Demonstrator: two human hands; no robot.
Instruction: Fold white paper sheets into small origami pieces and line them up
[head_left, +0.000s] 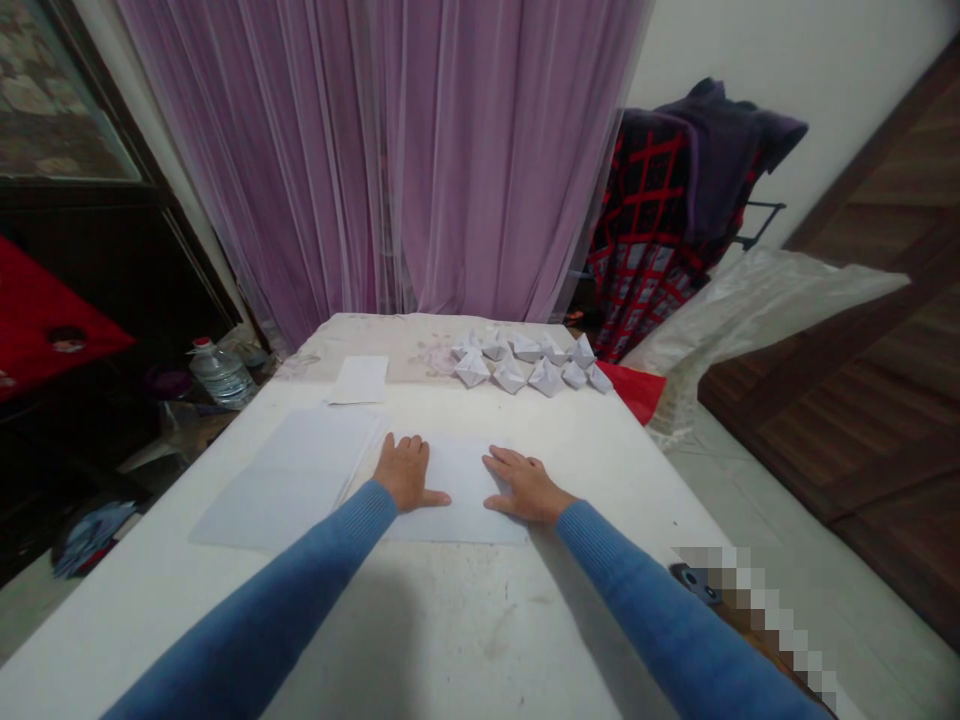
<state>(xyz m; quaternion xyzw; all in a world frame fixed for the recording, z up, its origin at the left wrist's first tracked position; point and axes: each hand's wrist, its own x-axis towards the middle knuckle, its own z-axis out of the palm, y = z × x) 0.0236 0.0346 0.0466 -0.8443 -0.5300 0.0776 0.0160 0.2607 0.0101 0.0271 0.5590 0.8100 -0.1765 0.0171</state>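
A white sheet of paper point(461, 515) lies flat on the table in front of me. On its left part rests my left hand point(406, 474), thumb stretched toward the middle and fingers pointing away from me. My right hand point(525, 486) lies on the sheet's right edge, its fingers extended and thumb apart. Both palms face down, and neither hand grips anything. Left of them is a stack of larger white sheets point(289, 475). Beyond that stack sits a smaller white piece of paper point(360, 380). Several folded paper boats point(546, 377) stand in two rows at the far right.
The white table point(480, 640) has a floral cover at its far end. A phone point(697, 583), partly blurred out, lies near the right edge. A water bottle point(222, 372) stands off to the left. Purple curtains point(480, 160) hang behind, with a plastic bag point(757, 310) at right.
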